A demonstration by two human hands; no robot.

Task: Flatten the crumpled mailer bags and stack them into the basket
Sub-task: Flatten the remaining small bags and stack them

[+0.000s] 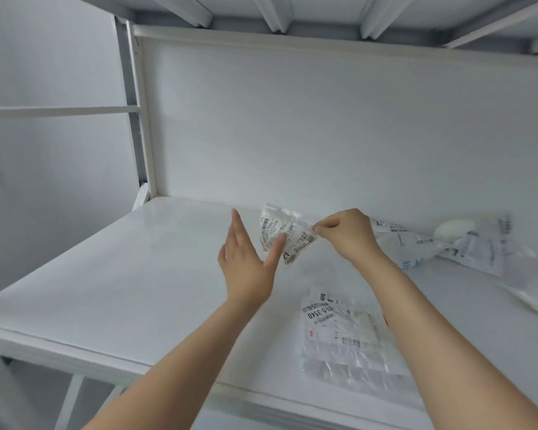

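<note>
Nearest, below the wrists and well short of the fingertips: one mailer bag lying flat on the white table — looks done, though not yet stacked anywhere.

Farther out, left hand open, fingers straight and holding nothing, thumb tip at or just touching the lower edge of a crumpled mailer bag; contact hard to judge. Right hand pinching that bag's right corner between thumb and forefinger, other fingers curled. Hangs between the two hands, apparently just above the table, heavily creased — flattening judged barely begun.

Beyond the right knuckles, more bags heaped and blurred; count unclear, cut off at the frame edge. No basket anywhere in view, so most of the task likely left.
</note>
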